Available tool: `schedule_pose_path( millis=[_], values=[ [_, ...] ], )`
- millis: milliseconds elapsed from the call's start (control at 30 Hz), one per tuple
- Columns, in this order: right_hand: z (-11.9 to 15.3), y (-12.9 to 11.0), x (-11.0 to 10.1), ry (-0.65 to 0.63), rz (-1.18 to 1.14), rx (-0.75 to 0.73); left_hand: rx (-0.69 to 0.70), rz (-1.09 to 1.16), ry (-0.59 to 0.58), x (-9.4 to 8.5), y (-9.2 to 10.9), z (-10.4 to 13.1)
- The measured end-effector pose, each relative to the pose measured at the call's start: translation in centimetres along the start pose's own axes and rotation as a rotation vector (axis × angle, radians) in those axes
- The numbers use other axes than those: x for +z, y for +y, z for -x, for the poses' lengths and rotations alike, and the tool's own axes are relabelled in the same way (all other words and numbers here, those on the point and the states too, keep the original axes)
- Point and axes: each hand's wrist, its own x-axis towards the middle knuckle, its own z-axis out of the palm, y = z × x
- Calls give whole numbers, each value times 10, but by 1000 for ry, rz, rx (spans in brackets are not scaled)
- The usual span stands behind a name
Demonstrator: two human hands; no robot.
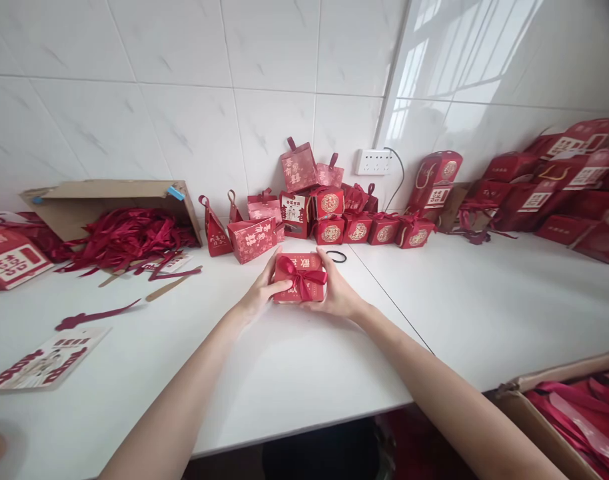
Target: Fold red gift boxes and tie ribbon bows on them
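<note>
Between my two hands is a small red gift box (312, 291) with a dark red ribbon bow (302, 275) tied on its upper face. My left hand (260, 291) grips the box's left side, its thumb lying near the bow. On the right side my right hand (336, 291) holds the same box, fingers partly hidden under and behind it. A black ring (336, 256) lies on the white table (294, 373) just beyond my right hand. Behind the held box stand several finished red boxes, among them one with a gold round emblem (329, 231).
At the left, a cardboard box (109, 190) spills red ribbons (134, 233); a printed card (47, 360) lies nearer. Red boxes (579, 193) are piled at the right. A ribbon-filled carton (519, 417) sits at the lower right. A power strip (374, 162) is on the wall.
</note>
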Motion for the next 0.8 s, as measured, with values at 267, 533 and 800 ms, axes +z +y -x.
schedule_pose_path(
  millis=[267,533,800],
  values=[
    [-3,0,-10,-38,21,18,29,-154,-92,-2,-3,1],
    [-3,-3,-11,-35,35,4,35,-19,-18,6,-3,1],
    [-5,-6,-12,-70,56,-27,103,-138,341,25,-6,-4]
  ],
)
